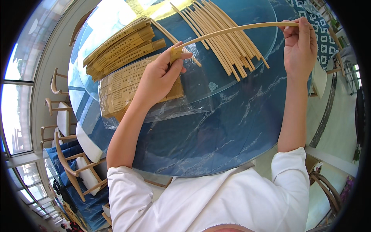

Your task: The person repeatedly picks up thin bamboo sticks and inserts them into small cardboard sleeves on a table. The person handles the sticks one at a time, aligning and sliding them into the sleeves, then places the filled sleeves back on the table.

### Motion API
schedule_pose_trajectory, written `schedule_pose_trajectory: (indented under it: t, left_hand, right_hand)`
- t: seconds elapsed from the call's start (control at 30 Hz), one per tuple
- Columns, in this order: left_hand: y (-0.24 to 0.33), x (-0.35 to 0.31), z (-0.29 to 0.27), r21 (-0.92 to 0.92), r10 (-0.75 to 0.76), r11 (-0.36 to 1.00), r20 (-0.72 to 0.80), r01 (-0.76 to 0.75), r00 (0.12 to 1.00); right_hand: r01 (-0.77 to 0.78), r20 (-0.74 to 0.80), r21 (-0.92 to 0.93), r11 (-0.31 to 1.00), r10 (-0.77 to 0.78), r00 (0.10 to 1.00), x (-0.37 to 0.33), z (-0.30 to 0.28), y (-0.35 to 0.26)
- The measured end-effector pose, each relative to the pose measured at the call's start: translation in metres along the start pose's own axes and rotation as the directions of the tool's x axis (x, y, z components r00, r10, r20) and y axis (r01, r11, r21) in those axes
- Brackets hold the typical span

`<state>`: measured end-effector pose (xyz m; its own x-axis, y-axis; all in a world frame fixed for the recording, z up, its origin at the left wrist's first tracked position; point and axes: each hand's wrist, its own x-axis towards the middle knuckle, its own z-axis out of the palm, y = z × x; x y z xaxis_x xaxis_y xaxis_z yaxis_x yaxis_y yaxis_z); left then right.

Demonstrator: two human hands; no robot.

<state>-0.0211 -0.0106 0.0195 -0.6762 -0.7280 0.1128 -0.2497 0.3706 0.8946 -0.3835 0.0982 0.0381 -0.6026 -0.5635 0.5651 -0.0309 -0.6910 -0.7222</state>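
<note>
Nearest, both forearms rise from white sleeves over the blue marbled round table; the left hand pinches one end of a long bamboo strip between thumb and fingers, above a clear plastic bag of flat inscribed bamboo slips; the right hand, wrist cocked upward, has its fingers closed round the other end; the strip spans the air between them, bowed slightly, so it looks light, springy and liable to splinter, best held at its ends; beyond lie loose bamboo strips and stacked slips.
</note>
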Motion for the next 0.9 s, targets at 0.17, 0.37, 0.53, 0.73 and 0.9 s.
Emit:
schedule_pose_trajectory:
  t: [0.17,0.37,0.53,0.73,0.9]
  left_hand:
    - [0.0,0.001,0.001,0.029,0.003,1.0,-0.007,-0.003,1.0]
    - [-0.004,0.002,-0.002,0.084,-0.044,0.996,0.003,0.043,0.999]
    - [0.005,0.001,-0.001,0.106,-0.081,0.991,0.036,0.077,0.996]
    - [-0.007,0.001,0.006,-0.068,-0.017,0.998,-0.069,0.013,0.997]
    - [0.001,0.002,0.005,-0.051,-0.068,0.996,-0.014,0.067,0.998]
  right_hand:
    - [0.008,0.037,0.007,1.0,-0.008,0.999,0.002,-0.004,-0.001]
    - [0.021,0.029,-0.039,0.999,-0.02,0.999,0.002,-0.004,0.0]
    - [0.062,0.063,-0.018,0.998,-0.061,0.996,0.0,0.003,-0.004]
    - [0.11,0.04,-0.049,0.993,-0.108,0.993,0.0,0.003,-0.007]
    - [0.096,0.04,-0.026,0.995,-0.095,0.995,0.002,-0.002,-0.008]
